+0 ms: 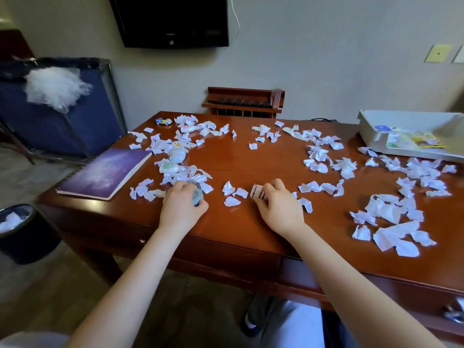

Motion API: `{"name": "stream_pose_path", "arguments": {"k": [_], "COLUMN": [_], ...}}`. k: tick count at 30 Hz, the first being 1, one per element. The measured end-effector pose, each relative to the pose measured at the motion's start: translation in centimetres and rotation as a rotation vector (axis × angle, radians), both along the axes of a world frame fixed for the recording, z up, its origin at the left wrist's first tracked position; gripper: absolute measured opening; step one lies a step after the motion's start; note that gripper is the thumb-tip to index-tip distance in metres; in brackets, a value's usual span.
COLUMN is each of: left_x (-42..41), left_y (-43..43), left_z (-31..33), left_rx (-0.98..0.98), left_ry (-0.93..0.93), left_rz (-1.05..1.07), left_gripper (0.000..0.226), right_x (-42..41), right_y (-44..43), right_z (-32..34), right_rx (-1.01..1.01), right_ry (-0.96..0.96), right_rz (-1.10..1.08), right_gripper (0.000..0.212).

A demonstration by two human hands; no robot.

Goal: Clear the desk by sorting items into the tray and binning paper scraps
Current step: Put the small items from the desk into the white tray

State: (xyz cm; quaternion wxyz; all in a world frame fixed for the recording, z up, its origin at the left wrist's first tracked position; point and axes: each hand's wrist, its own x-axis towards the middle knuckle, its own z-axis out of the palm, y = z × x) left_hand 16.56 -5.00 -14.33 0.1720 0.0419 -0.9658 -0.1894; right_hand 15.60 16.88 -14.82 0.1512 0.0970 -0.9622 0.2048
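Observation:
Torn white paper scraps (384, 209) lie scattered over the red-brown desk (238, 224). My left hand (182, 205) grips a small light-blue correction-tape dispenser (197, 195) near the desk's front edge. My right hand (278, 205) pinches a white scrap with dark stripes (257, 192). A white tray (376, 126) at the far right holds yellow and blue packets. More small dispensers, one with green (169, 168) and one with pink (188, 128), sit among scraps at the left. A toy car (163, 121) stands at the far left corner. A purple notebook (105, 172) lies at the left edge.
A dark round bin (25, 234) with paper in it stands on the floor left of the desk. A blue cart (50, 116) with white plastic wrap stands beyond it. A wooden rack (243, 101) sits against the wall behind the desk, below a wall-mounted TV (173, 21).

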Motion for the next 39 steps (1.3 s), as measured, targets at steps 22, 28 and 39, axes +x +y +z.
{"name": "stream_pose_path", "arguments": {"k": [22,28,39], "left_x": [-4.4,-8.8,-20.0], "left_y": [21.7,30.8,46.0], "left_z": [4.9,6.0,9.7], "left_rx": [0.29,0.312,-0.018], "left_ry": [0.182,0.115,-0.083], "left_rz": [-0.434,-0.577,-0.711], "left_gripper": [0.06,0.057,0.041], "right_x": [-0.9,-3.6,-14.1], "right_y": [16.9,25.7,40.3], "right_z": [5.5,6.1,7.4], "right_rx": [-0.726,-0.708,-0.49], "right_ry": [-0.042,0.011,0.097], "right_rz": [-0.27,-0.441,-0.728], "right_gripper": [0.013,0.011,0.026]}}
